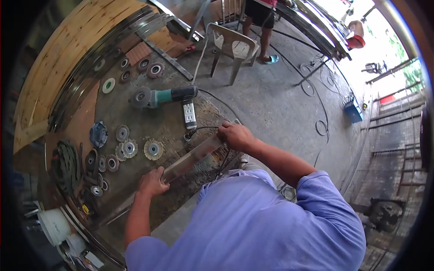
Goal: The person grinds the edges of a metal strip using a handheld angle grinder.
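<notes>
Item: metal strip (192, 158), long, flat and shiny, lying aslant across the near edge of the bench (149, 117).

Left hand (153, 183): fingers closed around the lower end of the strip.
Right hand (236, 136): fingers closed over the upper end, knuckles up, just beside a power strip (189, 114).

Nearby: angle grinder (165, 96), green body, lying on its side beyond the power strip, apart from both hands. Wire wheel (153, 149) and several flap discs (126, 148) scattered left of the strip. Coiled belts (68, 162) at the far left edge. White plastic chair (233, 45) on the floor, another person's legs (257, 27) behind it.

Handling note, as a judgement: keep both ends gripped evenly and the strip flat on the bench. Mind the cord under the right hand, and keep palms off the thin edges, which look sharp.
</notes>
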Action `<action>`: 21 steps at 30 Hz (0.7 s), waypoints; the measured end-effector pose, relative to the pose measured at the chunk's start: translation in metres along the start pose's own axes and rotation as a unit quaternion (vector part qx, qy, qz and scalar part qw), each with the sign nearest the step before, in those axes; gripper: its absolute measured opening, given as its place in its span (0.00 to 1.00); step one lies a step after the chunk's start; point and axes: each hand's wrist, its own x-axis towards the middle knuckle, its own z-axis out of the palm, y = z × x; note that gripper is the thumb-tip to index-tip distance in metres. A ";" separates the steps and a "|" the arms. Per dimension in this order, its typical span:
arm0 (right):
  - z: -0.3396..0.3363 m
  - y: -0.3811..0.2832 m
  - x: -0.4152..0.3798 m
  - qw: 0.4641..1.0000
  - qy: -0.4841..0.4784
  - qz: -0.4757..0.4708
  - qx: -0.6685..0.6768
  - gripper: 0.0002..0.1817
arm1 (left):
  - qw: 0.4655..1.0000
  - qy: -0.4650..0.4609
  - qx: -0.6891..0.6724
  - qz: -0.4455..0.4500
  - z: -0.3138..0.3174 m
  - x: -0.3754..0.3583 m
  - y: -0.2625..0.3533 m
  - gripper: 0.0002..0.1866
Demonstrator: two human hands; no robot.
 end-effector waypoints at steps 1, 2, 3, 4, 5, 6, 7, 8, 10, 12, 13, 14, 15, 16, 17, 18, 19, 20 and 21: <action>0.004 0.004 -0.002 1.000 0.011 0.013 0.003 0.08 | 1.000 -0.006 -0.005 0.001 -0.001 -0.004 -0.002 0.33; 0.006 0.007 -0.004 0.999 0.022 0.024 0.006 0.09 | 1.000 -0.001 -0.003 0.000 -0.001 -0.010 -0.004 0.33; 0.006 0.009 -0.005 0.999 0.020 0.035 0.005 0.09 | 1.000 0.004 -0.002 -0.002 -0.003 -0.017 -0.007 0.34; 0.007 0.010 -0.007 0.999 0.017 0.045 0.006 0.10 | 1.000 0.009 0.000 -0.005 -0.004 -0.026 -0.011 0.35; 0.008 0.011 -0.008 0.998 0.016 0.056 0.006 0.10 | 1.000 0.010 -0.019 -0.015 -0.007 -0.038 -0.016 0.36; 0.015 0.012 -0.008 0.998 0.025 0.056 0.012 0.12 | 0.999 0.012 -0.036 -0.019 -0.012 -0.050 -0.020 0.37; 0.026 0.014 -0.006 0.997 0.039 0.064 0.015 0.15 | 0.997 -0.025 -0.048 -0.050 -0.023 -0.064 -0.022 0.36; 0.029 0.018 -0.004 0.995 0.060 0.076 0.013 0.17 | 0.994 -0.058 -0.056 -0.074 -0.027 -0.074 -0.027 0.36; 0.030 0.017 0.001 0.988 0.086 0.108 0.073 0.27 | 0.993 -0.064 -0.072 -0.074 -0.004 -0.101 -0.073 0.39; 0.017 0.017 0.006 0.977 0.050 0.125 0.166 0.28 | 0.990 -0.063 -0.097 -0.082 -0.003 -0.138 -0.076 0.40; 0.015 0.024 0.008 0.976 0.028 0.111 0.188 0.25 | 0.988 -0.050 -0.120 -0.079 0.013 -0.154 -0.094 0.38; 0.019 0.034 0.011 0.973 0.003 0.095 0.211 0.23 | 0.986 -0.069 -0.101 -0.116 0.025 -0.173 -0.095 0.44; 0.023 0.044 0.012 0.969 -0.023 0.078 0.234 0.22 | 0.980 -0.089 -0.082 -0.155 0.033 -0.190 -0.081 0.51; 0.026 0.054 0.011 0.970 -0.009 0.065 0.232 0.22 | 0.972 -0.112 -0.108 -0.174 0.026 -0.199 -0.061 0.54; 0.029 0.064 0.008 0.972 0.003 0.052 0.230 0.23 | 0.962 -0.135 -0.135 -0.193 0.024 -0.205 -0.043 0.58; 0.029 0.071 0.004 0.973 0.015 0.040 0.226 0.25 | 0.970 -0.133 -0.118 -0.168 0.036 -0.209 -0.032 0.51; 0.020 0.073 -0.002 0.967 0.057 0.081 0.235 0.25 | 0.976 -0.132 -0.102 -0.143 0.050 -0.211 -0.027 0.45; 0.010 0.077 -0.008 0.957 0.099 0.123 0.242 0.26 | 0.981 -0.130 -0.085 -0.117 0.064 -0.213 -0.022 0.40; -0.003 0.074 -0.018 0.944 0.140 0.164 0.249 0.26 | 0.983 -0.131 -0.082 -0.100 0.077 -0.213 -0.014 0.40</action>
